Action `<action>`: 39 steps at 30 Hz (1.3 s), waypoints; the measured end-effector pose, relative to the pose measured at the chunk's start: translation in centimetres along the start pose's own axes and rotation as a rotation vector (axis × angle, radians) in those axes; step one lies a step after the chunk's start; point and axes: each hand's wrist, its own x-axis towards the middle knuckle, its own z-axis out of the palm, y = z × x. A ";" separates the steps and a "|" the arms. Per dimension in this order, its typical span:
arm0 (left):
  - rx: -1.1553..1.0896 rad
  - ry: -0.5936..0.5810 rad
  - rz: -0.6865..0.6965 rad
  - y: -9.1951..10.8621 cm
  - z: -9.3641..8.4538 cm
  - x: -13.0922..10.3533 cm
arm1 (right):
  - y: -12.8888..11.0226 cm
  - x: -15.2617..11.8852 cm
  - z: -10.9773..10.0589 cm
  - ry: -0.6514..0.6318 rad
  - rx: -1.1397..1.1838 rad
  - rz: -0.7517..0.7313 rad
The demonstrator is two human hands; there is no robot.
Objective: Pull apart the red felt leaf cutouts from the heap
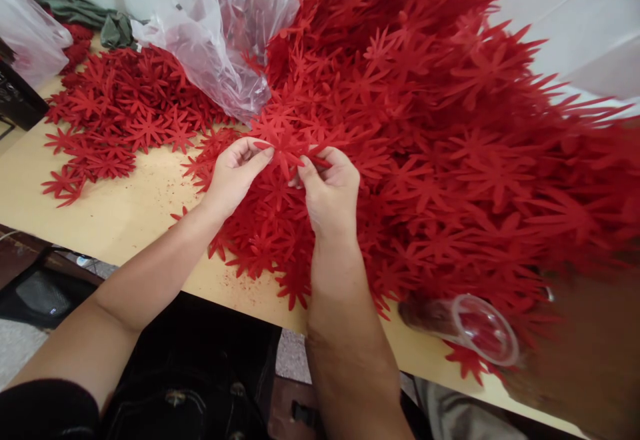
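Observation:
A red flower-shaped piece (284, 151) with several narrow petals is held between my two hands, over a large heap of similar red pieces (425, 113). My left hand (240, 168) pinches a petal on its left side between thumb and fingers. On the right side, my right hand (330, 190) pinches another petal, its fingers partly hidden behind the thumb. To the left on the table lies a smaller pile of red pieces (145, 97).
Clear plastic bags (215, 47) stand behind the piles. A transparent cup (485, 330) lies on its side near the front edge of the pale table (120, 220). A dark green cloth (117, 29) and another plastic bag (33, 33) are at the back left.

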 end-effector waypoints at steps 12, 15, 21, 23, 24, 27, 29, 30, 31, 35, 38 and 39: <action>0.044 -0.162 0.051 -0.1 -0.1 -0.3 | -0.9 -0.4 0.4 0.012 -0.090 -0.025; 0.052 -0.163 0.034 -0.1 0.1 -0.3 | -0.9 -0.6 0.8 -0.041 -0.075 -0.013; 0.019 0.018 -0.016 -0.4 -0.5 0.4 | -1.0 -0.7 0.4 -0.101 -0.069 0.039; 0.015 0.073 -0.021 -0.4 -1.1 0.9 | -0.7 -0.5 0.0 -0.064 -0.066 0.011; 0.026 0.088 -0.013 -0.5 -1.4 1.1 | -0.5 -0.3 -0.2 -0.031 -0.063 -0.008; 0.115 0.089 0.046 -0.5 -1.7 1.3 | 0.3 0.1 -0.6 0.056 -0.088 -0.104; 0.185 0.063 0.101 -0.4 -1.5 1.1 | 0.5 0.1 -0.6 0.098 -0.166 -0.193; 0.218 0.053 0.128 -0.4 -1.4 0.9 | 0.4 0.0 -0.5 0.114 -0.217 -0.237; 0.250 0.048 0.151 -0.3 -1.2 0.7 | 0.2 -0.1 -0.4 0.117 -0.264 -0.271; 0.299 0.021 0.141 -0.2 -0.7 0.3 | -0.7 -0.8 0.2 0.005 -0.310 -0.274; 0.247 -0.057 0.100 -0.3 -0.4 0.1 | -0.9 -1.1 0.6 -0.065 -0.247 -0.205; 0.241 -0.076 0.098 -0.3 -0.3 0.1 | -0.9 -1.2 0.7 -0.072 -0.213 -0.179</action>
